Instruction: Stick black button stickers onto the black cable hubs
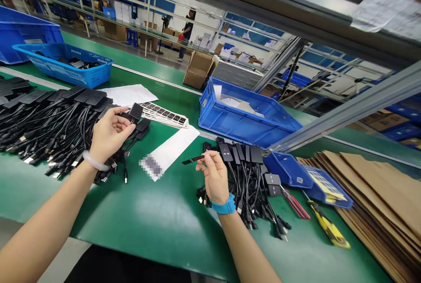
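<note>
My left hand (108, 136) is closed round a small black adapter (135, 112), lifted just above a big heap of black cabled adapters (49, 118) on the green table (158, 217). My right hand (214, 175) pinches a thin dark strip (194, 159) by one end, holding it out to the left over the table. A smaller pile of cabled adapters (246, 173) lies right beside that hand. Between the hands lies a white label backing sheet (171, 149). Behind it is a stack of sheets carrying black labels (164, 114).
A blue crate (245, 118) stands at the back centre, a blue basket (66, 66) at the back left. Small blue bins (305, 175), a red-handled tool (296, 204) and a yellow knife (329, 228) lie right. Flat cardboard (378, 204) is stacked far right. A person (188, 33) stands far off.
</note>
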A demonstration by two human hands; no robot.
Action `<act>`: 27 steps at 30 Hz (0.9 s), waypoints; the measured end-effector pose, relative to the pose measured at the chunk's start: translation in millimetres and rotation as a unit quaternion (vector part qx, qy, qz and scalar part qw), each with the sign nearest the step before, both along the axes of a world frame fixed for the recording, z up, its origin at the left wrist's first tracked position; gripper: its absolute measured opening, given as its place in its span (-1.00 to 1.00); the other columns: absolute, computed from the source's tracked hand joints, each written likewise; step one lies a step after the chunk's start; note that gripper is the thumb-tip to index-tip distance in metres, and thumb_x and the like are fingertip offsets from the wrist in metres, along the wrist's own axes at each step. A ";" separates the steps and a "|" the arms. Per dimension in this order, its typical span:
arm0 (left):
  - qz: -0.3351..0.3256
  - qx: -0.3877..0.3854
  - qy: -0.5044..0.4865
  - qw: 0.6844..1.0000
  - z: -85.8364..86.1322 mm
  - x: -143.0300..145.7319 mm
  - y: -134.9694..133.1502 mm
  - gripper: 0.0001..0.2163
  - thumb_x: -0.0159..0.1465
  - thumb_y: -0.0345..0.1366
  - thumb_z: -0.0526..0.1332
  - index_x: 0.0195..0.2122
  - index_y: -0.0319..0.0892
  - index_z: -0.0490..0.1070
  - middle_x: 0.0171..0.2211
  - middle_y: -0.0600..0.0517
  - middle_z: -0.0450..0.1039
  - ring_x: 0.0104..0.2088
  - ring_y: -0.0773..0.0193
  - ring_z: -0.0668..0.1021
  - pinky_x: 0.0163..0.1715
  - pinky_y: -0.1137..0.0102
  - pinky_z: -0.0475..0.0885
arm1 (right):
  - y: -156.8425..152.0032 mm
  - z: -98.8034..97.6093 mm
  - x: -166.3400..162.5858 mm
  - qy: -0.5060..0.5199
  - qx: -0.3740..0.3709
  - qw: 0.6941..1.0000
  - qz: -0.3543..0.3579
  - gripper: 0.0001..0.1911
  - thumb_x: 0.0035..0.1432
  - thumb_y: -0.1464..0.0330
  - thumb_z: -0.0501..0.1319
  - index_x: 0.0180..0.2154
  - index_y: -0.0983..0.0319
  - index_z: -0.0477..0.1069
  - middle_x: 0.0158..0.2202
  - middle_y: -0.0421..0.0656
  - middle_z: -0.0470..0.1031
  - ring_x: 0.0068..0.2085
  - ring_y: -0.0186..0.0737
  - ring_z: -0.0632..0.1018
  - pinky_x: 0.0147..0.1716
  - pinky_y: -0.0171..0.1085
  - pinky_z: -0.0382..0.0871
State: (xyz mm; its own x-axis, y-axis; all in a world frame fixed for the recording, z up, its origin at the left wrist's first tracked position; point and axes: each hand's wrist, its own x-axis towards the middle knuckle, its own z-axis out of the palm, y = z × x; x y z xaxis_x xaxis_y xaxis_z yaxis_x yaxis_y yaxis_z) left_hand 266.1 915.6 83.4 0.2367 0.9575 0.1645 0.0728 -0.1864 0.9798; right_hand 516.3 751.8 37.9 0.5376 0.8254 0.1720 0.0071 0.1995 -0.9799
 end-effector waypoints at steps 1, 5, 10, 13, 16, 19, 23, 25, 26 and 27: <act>-0.031 -0.029 -0.053 0.998 -1.3 3.2 -3.4 -0.41 0.09 -0.30 0.39 0.14 -0.23 0.25 -0.34 0.03 0.41 -0.37 0.33 0.45 -0.36 0.48 0.39 | -0.3 1.9 -0.6 0.013 0.002 1.000 -0.001 -0.75 0.18 0.12 0.21 -0.33 0.16 0.34 -0.41 -0.24 0.29 -0.39 -0.30 0.41 -0.47 -0.32 0.37; -0.209 -0.228 -0.176 0.935 -19.0 23.0 -27.4 -0.64 0.11 -0.36 0.39 -0.06 -0.29 0.41 -0.35 -0.01 0.42 -0.43 0.39 0.44 -0.45 0.52 0.41 | -1.8 6.0 -1.8 0.044 -0.005 0.999 0.004 -0.76 0.15 0.13 0.23 -0.35 0.16 0.34 -0.48 -0.27 0.26 -0.47 -0.34 0.36 -0.55 -0.35 0.30; -0.316 -0.433 -0.196 0.821 -48.2 51.5 -78.8 -0.76 0.06 -0.48 0.41 -0.25 -0.29 0.44 -0.33 -0.04 0.43 -0.33 0.34 0.53 -0.24 0.45 0.51 | -4.2 4.3 -2.1 0.040 -0.021 0.999 0.011 -0.79 0.12 0.19 0.29 -0.38 0.18 0.37 -0.52 -0.31 0.28 -0.58 -0.43 0.34 -0.61 -0.38 0.22; -0.339 -0.465 -0.165 0.801 -53.7 59.5 -99.8 -0.55 -0.08 -0.53 0.48 -0.15 -0.24 0.41 -0.33 0.03 0.41 -0.32 0.34 0.55 -0.23 0.47 0.50 | -6.1 5.6 -4.3 0.014 -0.036 0.999 0.008 -0.78 0.10 0.19 0.32 -0.37 0.20 0.43 -0.53 -0.31 0.33 -0.61 -0.45 0.33 -0.64 -0.39 0.18; -0.347 -0.426 -0.137 0.824 -51.0 61.6 -106.9 -0.49 -0.05 -0.43 0.50 -0.06 -0.17 0.39 -0.27 0.05 0.41 -0.32 0.31 0.56 -0.27 0.42 0.51 | -8.5 10.8 -8.9 -0.018 -0.059 0.998 0.010 -0.79 0.07 0.20 0.33 -0.38 0.22 0.47 -0.55 -0.28 0.36 -0.63 -0.44 0.33 -0.65 -0.38 0.18; -0.352 -0.407 -0.123 0.834 -47.0 62.7 -107.1 -0.64 0.12 -0.23 0.42 -0.10 -0.22 0.42 -0.22 -0.02 0.43 -0.28 0.28 0.56 -0.22 0.36 0.52 | -10.6 17.1 -14.6 -0.046 -0.076 0.996 0.004 -0.81 0.04 0.23 0.35 -0.39 0.23 0.50 -0.55 -0.26 0.40 -0.62 -0.44 0.33 -0.65 -0.37 0.21; -0.385 -0.360 -0.103 0.843 -45.4 63.6 -107.2 -0.63 0.14 -0.20 0.40 -0.11 -0.30 0.44 -0.22 -0.11 0.49 -0.24 0.24 0.57 -0.20 0.40 0.49 | -12.4 20.2 -20.8 -0.061 -0.077 0.995 0.000 -0.81 0.02 0.24 0.35 -0.41 0.24 0.50 -0.54 -0.23 0.42 -0.61 -0.43 0.33 -0.67 -0.38 0.24; -0.396 -0.351 -0.103 0.842 -45.7 63.2 -108.2 -0.53 0.13 -0.23 0.41 0.02 -0.27 0.36 -0.21 -0.13 0.52 -0.22 0.20 0.59 -0.17 0.37 0.49 | -13.2 19.0 -22.7 -0.061 -0.073 0.995 0.003 -0.81 0.02 0.25 0.35 -0.42 0.25 0.50 -0.54 -0.23 0.43 -0.62 -0.43 0.32 -0.69 -0.39 0.25; -0.398 -0.353 -0.106 0.840 -45.8 62.8 -108.8 -0.46 0.13 -0.24 0.41 0.10 -0.25 0.30 -0.20 -0.14 0.53 -0.20 0.18 0.60 -0.15 0.34 0.49 | -13.6 18.1 -23.5 -0.063 -0.070 0.996 0.003 -0.82 0.03 0.26 0.34 -0.42 0.25 0.50 -0.54 -0.22 0.43 -0.62 -0.44 0.32 -0.69 -0.40 0.25; -0.399 -0.358 -0.111 0.837 -45.9 62.3 -109.4 -0.38 0.13 -0.26 0.42 0.16 -0.23 0.22 -0.20 -0.14 0.54 -0.19 0.15 0.60 -0.12 0.31 0.49 | -14.0 17.0 -24.2 -0.067 -0.067 0.995 0.004 -0.83 0.03 0.27 0.34 -0.41 0.26 0.51 -0.53 -0.22 0.44 -0.61 -0.44 0.32 -0.68 -0.40 0.26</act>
State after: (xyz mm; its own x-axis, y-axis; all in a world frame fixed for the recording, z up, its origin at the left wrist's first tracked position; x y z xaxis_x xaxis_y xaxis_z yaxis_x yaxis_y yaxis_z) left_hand 328.4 806.2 37.5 0.8871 0.3821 -0.2589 0.0059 0.5514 0.8342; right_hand 492.1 737.8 55.0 0.5103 0.8502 0.1291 0.1379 0.0673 -0.9882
